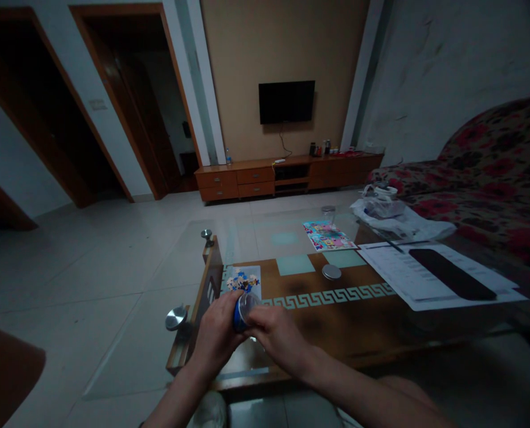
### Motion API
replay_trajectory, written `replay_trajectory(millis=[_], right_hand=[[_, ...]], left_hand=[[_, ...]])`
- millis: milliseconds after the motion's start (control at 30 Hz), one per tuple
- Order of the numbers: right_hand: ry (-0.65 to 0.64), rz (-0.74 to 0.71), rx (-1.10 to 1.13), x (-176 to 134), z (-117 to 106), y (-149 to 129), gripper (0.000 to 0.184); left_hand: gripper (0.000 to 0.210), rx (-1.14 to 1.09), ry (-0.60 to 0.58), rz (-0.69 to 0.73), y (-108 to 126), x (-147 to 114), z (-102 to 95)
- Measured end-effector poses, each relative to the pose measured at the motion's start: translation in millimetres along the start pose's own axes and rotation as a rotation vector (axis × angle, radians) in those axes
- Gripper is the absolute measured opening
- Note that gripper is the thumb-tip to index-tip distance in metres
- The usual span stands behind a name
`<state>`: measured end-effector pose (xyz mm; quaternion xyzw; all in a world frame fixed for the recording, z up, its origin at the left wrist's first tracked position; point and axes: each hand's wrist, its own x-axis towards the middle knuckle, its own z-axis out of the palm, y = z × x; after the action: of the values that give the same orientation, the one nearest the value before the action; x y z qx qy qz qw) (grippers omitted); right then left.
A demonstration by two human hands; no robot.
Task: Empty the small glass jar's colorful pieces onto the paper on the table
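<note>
Home living room: sofa (483,172), wall television (286,101).

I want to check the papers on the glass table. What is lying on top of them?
A long dark flat object lies across the white papers. The print under it is covered, and what the object is cannot be told.

My glass-and-wood tabletop (318,321) carries a colourful picture card (327,235), white printed papers (407,273), a long black slab (452,274) and a crumpled plastic bag (394,217).

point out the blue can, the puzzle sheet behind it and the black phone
blue can (239,315), head view, on its blue side between the hands
puzzle sheet (243,279), head view, on its printed middle
black phone (452,273), head view, on the middle of its dark face
</note>
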<state>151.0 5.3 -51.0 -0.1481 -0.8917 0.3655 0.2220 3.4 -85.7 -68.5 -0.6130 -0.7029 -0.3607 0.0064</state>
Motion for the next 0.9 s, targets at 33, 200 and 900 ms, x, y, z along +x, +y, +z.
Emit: replay_trajectory(millis=[33,200,900], right_hand=[[0.002,-0.008,-0.036,-1,-1,-2,0.012],[-0.14,-0.233,-0.128,-1,-22,-5,0.008],[-0.237,-0.426,-0.33,-3,-25,22,0.017]], left_hand=[[0.059,-0.032,-0.003,-0.015,1,-1,-0.3],[0.052,-0.17,-0.076,-0.041,6,-3,-8.8],[0.053,-0.309,-0.266,-0.062,1,-3,-7.2]])
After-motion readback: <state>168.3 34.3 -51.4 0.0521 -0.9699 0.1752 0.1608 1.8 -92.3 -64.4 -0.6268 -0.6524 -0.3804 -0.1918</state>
